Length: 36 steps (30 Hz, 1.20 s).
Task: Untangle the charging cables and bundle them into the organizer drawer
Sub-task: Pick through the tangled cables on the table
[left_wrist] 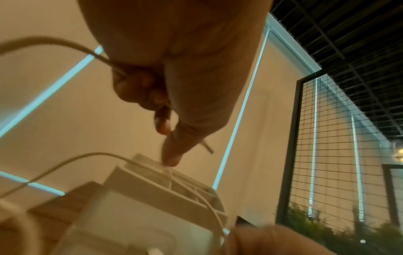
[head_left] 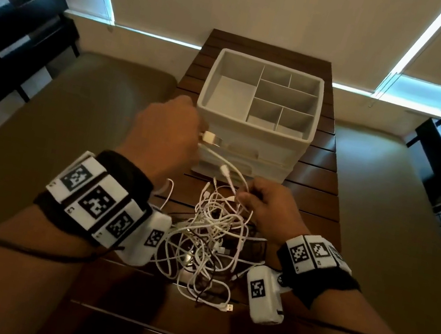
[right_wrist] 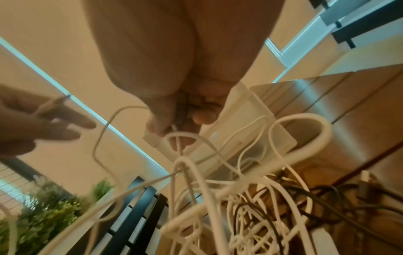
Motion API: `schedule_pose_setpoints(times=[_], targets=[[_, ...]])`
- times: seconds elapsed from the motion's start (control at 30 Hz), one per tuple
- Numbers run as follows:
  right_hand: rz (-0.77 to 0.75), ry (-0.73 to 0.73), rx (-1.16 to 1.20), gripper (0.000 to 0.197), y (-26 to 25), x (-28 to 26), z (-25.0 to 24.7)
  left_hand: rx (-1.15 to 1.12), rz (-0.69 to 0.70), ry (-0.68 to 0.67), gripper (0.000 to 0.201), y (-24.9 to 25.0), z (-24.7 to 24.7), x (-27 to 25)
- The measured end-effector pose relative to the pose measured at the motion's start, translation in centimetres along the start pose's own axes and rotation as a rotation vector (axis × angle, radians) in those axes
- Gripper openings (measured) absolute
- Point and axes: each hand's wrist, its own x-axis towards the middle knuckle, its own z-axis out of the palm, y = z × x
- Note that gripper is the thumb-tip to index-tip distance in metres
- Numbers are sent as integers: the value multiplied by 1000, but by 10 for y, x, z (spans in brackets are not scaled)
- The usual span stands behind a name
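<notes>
A tangle of white and dark charging cables [head_left: 209, 241] lies on the wooden table [head_left: 319, 184] in front of the grey organizer [head_left: 259, 106]. My left hand [head_left: 169, 134] is raised beside the organizer's front left and pinches a white cable by its USB plug [head_left: 209, 137]; the left wrist view shows that hand [left_wrist: 152, 96] curled round the cable. My right hand [head_left: 265, 204] sits at the tangle's right top and pinches a white cable [right_wrist: 174, 136] there, fingers [right_wrist: 203, 116] curled. One cable runs from the left hand down to the right.
The organizer has an open top tray with several empty compartments [head_left: 285, 95] and closed drawers [head_left: 248, 154] below. Beige cushions [head_left: 75, 112] flank the narrow table. Dark shelving [head_left: 12, 21] stands at both sides. A loose USB plug [head_left: 230, 307] lies near the table's front.
</notes>
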Motion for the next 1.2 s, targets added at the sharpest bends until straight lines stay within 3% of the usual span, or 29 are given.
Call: schedule_pose_setpoints(times=[0.13, 0.3, 0.43, 0.53, 0.63, 0.77, 0.9, 1.07, 1.2], targets=[[-169, 47, 6, 19, -14, 2, -3, -121, 245, -148, 29, 28, 24, -10], [-112, 117, -54, 4, -7, -2, -1, -40, 175, -114, 22, 27, 32, -12], [32, -32, -163, 8, 13, -6, 5, -114, 158, -71, 21, 26, 7, -5], [125, -68, -118, 12, 26, -11, 2, -141, 95, -119, 26, 14, -14, 5], [124, 6, -29, 10, 26, -13, 0, -141, 65, -194, 34, 2, -21, 4], [132, 101, -5, 10, 22, -8, -2, -206, -28, -181, 34, -14, -26, -4], [167, 77, 53, 14, 18, -6, -5, -195, -99, -163, 30, -26, -29, -12], [83, 29, 117, 10, -4, -3, -10, -199, -110, -115, 18, -21, -19, -19], [78, -67, 329, 11, -33, 1, 2, -186, -33, -307, 27, -5, -1, -23]])
